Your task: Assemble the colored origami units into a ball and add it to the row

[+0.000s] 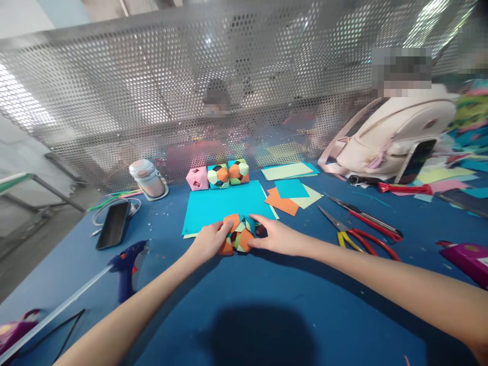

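A folded-paper origami ball (241,241) in orange, pale green and blue sits low over the blue table, at the front edge of the blue paper sheets. My left hand (208,242) grips its left side, thumb on top. From the right, my right hand (277,236) holds it between thumb and fingers. Whether it is one ball or two pressed together I cannot tell, as my fingers hide parts. Behind the blue sheets (224,202) stand a pink origami ball (197,178) and two multicoloured origami balls (218,176) in a row.
Left lie a phone (113,225) and a glue gun (127,267), with a bottle (148,179) behind. Loose paper (282,201), scissors (351,235) and a red cutter (371,221) lie right. A backpack (396,129) stands by a perforated metal screen (160,96).
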Demonstrator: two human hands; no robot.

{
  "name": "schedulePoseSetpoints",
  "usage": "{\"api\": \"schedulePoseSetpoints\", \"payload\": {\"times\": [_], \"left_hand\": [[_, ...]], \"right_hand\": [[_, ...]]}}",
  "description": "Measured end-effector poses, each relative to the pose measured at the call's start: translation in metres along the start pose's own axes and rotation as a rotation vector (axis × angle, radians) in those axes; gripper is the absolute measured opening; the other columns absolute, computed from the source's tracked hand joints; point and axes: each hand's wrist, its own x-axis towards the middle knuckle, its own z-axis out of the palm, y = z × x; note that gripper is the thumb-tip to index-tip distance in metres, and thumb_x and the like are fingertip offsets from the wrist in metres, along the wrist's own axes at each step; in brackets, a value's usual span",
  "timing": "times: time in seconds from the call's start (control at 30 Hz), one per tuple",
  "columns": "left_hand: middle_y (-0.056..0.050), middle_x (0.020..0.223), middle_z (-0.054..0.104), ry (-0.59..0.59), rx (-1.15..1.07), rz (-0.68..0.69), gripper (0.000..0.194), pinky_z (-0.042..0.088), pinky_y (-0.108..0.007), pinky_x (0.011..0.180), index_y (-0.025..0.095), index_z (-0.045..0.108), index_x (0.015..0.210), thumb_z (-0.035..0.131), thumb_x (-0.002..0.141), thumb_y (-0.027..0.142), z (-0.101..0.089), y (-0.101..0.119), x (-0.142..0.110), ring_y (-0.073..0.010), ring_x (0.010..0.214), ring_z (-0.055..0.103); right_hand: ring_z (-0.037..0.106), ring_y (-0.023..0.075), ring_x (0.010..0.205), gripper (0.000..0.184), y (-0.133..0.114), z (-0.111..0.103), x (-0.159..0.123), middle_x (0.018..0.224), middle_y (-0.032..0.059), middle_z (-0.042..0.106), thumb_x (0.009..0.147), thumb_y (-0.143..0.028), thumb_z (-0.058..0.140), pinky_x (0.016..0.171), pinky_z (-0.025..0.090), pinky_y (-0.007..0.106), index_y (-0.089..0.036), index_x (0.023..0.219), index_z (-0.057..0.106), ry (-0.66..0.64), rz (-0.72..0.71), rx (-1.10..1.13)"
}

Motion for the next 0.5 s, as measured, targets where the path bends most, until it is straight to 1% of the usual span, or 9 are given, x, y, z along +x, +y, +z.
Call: {"api": "schedulePoseSetpoints", "payload": {"times": [0.07, 0.13, 0.23, 0.33, 0.4, 0.47, 0.5], "left_hand": [[-0.005, 0.069, 0.063, 0.037, 0.021, 0.017, 0.041, 0.040, -0.029, 0.069, 0.022, 0.055, 0.066, 0.038, 0.088, 0.052, 0.002, -0.001, -0.001, -0.0242, 0.076, 0.061], [-0.005, 0.069, 0.063, 0.067, 0.029, 0.036, 0.039, 0.040, -0.030, 0.071, 0.022, 0.052, 0.065, 0.039, 0.088, 0.050, 0.004, -0.002, -0.001, -0.0240, 0.076, 0.060], [-0.006, 0.078, 0.065, 0.100, 0.018, 0.067, 0.035, 0.042, -0.032, 0.076, 0.021, 0.054, 0.071, 0.038, 0.090, 0.046, 0.007, -0.005, -0.001, -0.0246, 0.082, 0.062], [-0.009, 0.100, 0.067, 0.112, -0.016, 0.106, 0.033, 0.044, -0.034, 0.086, 0.020, 0.059, 0.095, 0.037, 0.091, 0.044, 0.010, -0.008, -0.002, -0.0249, 0.098, 0.061], [-0.011, 0.116, 0.063, 0.120, -0.036, 0.131, 0.037, 0.041, -0.035, 0.095, 0.019, 0.057, 0.112, 0.038, 0.092, 0.042, 0.012, -0.010, -0.002, -0.0247, 0.111, 0.057], [-0.012, 0.124, 0.059, 0.130, -0.051, 0.148, 0.040, 0.037, -0.036, 0.101, 0.017, 0.053, 0.120, 0.039, 0.091, 0.041, 0.013, -0.011, -0.002, -0.0250, 0.118, 0.053], [-0.012, 0.125, 0.059, 0.131, -0.059, 0.153, 0.041, 0.037, -0.037, 0.101, 0.017, 0.053, 0.121, 0.040, 0.091, 0.041, 0.014, -0.012, -0.002, -0.0252, 0.118, 0.053]], "right_hand": [[0.049, 0.0357, 0.126, 0.093, 0.002, 0.005, -0.002, 0.139, 0.0189, 0.050, 0.070, -0.039, 0.074, 0.102, 0.041, 0.048, -0.012, 0.148, 0.031, 0.022, -0.052, -0.049], [0.037, 0.0353, 0.136, 0.096, 0.006, 0.011, -0.002, 0.149, 0.0193, 0.039, 0.068, -0.038, 0.076, 0.109, 0.033, 0.049, -0.012, 0.148, 0.029, 0.041, -0.107, -0.103], [0.023, 0.0324, 0.144, 0.097, 0.012, 0.019, 0.000, 0.156, 0.0191, 0.024, 0.068, -0.034, 0.075, 0.115, 0.025, 0.049, -0.013, 0.149, 0.026, 0.057, -0.147, -0.141], [0.017, 0.0302, 0.146, 0.095, 0.017, 0.025, 0.002, 0.157, 0.0178, 0.021, 0.070, -0.031, 0.074, 0.117, 0.023, 0.049, -0.016, 0.150, 0.024, 0.081, -0.180, -0.148], [0.017, 0.0295, 0.146, 0.094, 0.021, 0.029, 0.003, 0.157, 0.0172, 0.022, 0.071, -0.030, 0.073, 0.117, 0.023, 0.048, -0.017, 0.150, 0.023, 0.096, -0.207, -0.154], [0.017, 0.0302, 0.146, 0.095, 0.024, 0.032, 0.004, 0.157, 0.0165, 0.023, 0.072, -0.029, 0.073, 0.117, 0.023, 0.050, -0.019, 0.150, 0.021, 0.110, -0.243, -0.164], [0.018, 0.0311, 0.145, 0.096, 0.026, 0.033, 0.005, 0.157, 0.0161, 0.023, 0.072, -0.029, 0.074, 0.116, 0.024, 0.051, -0.020, 0.151, 0.020, 0.120, -0.268, -0.170]]}}
